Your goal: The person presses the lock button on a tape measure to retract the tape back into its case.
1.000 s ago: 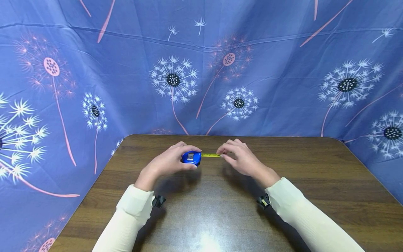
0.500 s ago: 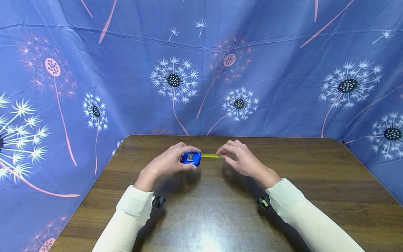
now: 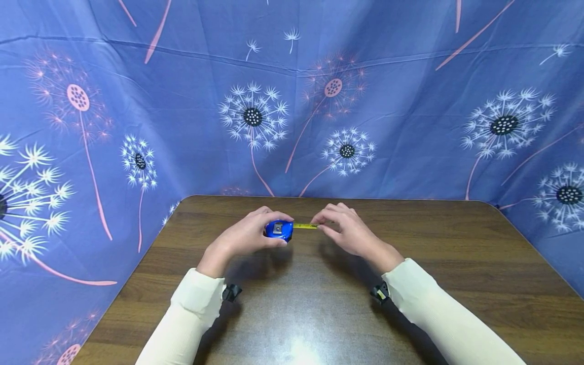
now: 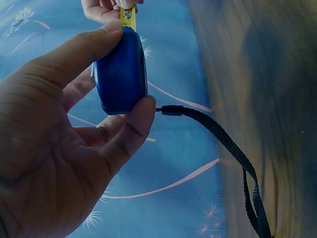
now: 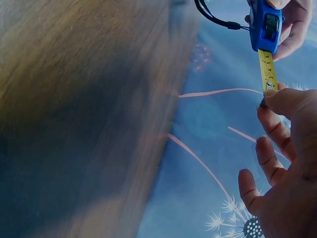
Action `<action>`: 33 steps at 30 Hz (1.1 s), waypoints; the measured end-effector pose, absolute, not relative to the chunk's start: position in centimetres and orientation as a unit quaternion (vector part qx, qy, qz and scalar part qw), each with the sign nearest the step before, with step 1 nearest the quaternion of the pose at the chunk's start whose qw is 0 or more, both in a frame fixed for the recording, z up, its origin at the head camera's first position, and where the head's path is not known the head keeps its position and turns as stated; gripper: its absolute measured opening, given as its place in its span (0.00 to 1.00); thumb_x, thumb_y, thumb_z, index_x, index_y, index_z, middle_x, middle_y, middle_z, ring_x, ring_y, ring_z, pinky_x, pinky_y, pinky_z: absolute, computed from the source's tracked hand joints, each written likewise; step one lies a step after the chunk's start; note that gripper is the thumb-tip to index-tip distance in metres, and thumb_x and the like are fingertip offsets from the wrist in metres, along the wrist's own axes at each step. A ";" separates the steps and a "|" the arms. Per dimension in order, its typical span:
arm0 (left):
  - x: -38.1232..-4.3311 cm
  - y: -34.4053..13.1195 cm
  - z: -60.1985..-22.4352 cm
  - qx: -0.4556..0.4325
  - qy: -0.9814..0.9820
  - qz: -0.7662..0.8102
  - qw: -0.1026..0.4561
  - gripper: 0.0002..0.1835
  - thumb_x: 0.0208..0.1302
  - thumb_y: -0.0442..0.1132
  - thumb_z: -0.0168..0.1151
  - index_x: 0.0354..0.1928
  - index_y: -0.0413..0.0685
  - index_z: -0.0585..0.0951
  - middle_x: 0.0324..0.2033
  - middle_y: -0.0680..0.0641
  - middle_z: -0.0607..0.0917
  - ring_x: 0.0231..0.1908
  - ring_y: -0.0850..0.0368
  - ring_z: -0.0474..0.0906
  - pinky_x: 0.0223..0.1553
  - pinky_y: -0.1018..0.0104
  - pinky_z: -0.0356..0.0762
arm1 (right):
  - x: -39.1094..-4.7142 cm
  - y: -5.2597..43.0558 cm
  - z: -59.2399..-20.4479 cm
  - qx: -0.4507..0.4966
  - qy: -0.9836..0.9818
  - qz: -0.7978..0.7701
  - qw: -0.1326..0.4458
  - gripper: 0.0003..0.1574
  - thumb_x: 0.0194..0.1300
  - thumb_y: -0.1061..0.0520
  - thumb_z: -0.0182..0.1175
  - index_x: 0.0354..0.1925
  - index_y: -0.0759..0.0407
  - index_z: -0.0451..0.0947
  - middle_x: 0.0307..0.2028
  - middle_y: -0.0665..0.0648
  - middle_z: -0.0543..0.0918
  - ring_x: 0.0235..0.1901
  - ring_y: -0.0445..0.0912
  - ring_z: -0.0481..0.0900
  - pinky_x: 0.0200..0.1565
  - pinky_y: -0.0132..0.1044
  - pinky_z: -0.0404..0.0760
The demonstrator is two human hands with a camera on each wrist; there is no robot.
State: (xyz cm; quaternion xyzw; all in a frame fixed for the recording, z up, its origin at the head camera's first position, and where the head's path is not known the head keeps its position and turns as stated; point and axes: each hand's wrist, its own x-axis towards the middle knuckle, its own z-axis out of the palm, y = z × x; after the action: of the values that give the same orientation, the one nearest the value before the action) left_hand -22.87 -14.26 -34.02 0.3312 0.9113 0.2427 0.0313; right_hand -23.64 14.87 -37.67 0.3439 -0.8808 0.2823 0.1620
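My left hand (image 3: 244,234) grips a blue tape measure (image 3: 280,229) above the table, thumb and fingers curled about its case. A short length of yellow tape blade (image 3: 304,226) runs out of the case toward the right. At the blade's end, my right hand (image 3: 348,230) pinches the tip between thumb and forefinger; the other fingers are loosely bent in the right wrist view. Printed numbers show on the blade (image 5: 267,69) there. A black wrist strap (image 4: 218,130) hangs from the case in the left wrist view.
Beneath both hands is a brown wooden table (image 3: 292,299) with a bright glare patch near its front. A blue cloth (image 3: 401,111) with dandelion prints hangs behind and to the sides. Each wrist wears a small black camera mount (image 3: 231,292).
The right hand has shifted slightly left and the left hand slightly right, so the exposed length of tape looks a little shorter. Both grips are unchanged.
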 end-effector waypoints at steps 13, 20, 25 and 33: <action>-23.2 -13.5 -34.2 0.341 0.906 0.249 0.024 0.29 0.64 0.50 0.75 0.67 0.61 0.79 0.50 0.48 0.78 0.51 0.52 0.75 0.54 0.52 0.77 | -23.6 14.1 -37.8 0.323 -0.891 0.246 0.203 0.11 0.66 0.60 0.71 0.44 0.44 0.88 0.41 0.41 0.84 0.43 0.44 0.74 0.46 0.49 0.68; -23.4 -13.4 -34.3 0.332 0.910 0.248 0.020 0.30 0.63 0.51 0.75 0.67 0.60 0.79 0.48 0.48 0.78 0.49 0.53 0.74 0.53 0.53 0.77 | -23.5 13.5 -38.1 0.302 -0.896 0.237 0.225 0.10 0.66 0.59 0.71 0.43 0.43 0.88 0.40 0.41 0.84 0.42 0.45 0.72 0.47 0.53 0.67; -23.5 -13.3 -34.3 0.327 0.911 0.250 0.017 0.30 0.63 0.51 0.75 0.67 0.60 0.80 0.48 0.48 0.78 0.49 0.53 0.75 0.53 0.53 0.77 | -23.6 13.3 -38.4 0.295 -0.894 0.246 0.231 0.10 0.67 0.59 0.71 0.43 0.43 0.88 0.41 0.40 0.84 0.42 0.45 0.72 0.48 0.54 0.67; -23.7 -12.9 -34.5 0.331 0.909 0.251 0.013 0.30 0.63 0.51 0.76 0.66 0.60 0.80 0.49 0.47 0.79 0.50 0.53 0.75 0.53 0.53 0.77 | -23.7 13.1 -38.6 0.298 -0.888 0.256 0.237 0.10 0.66 0.59 0.72 0.42 0.43 0.87 0.41 0.40 0.85 0.42 0.45 0.72 0.48 0.54 0.68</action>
State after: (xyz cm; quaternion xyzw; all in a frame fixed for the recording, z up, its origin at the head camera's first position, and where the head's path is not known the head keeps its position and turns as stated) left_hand -23.68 -12.87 -34.52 0.3313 0.9094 0.2511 0.0129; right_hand -23.68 13.06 -38.62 0.2982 -0.8884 0.2560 0.2372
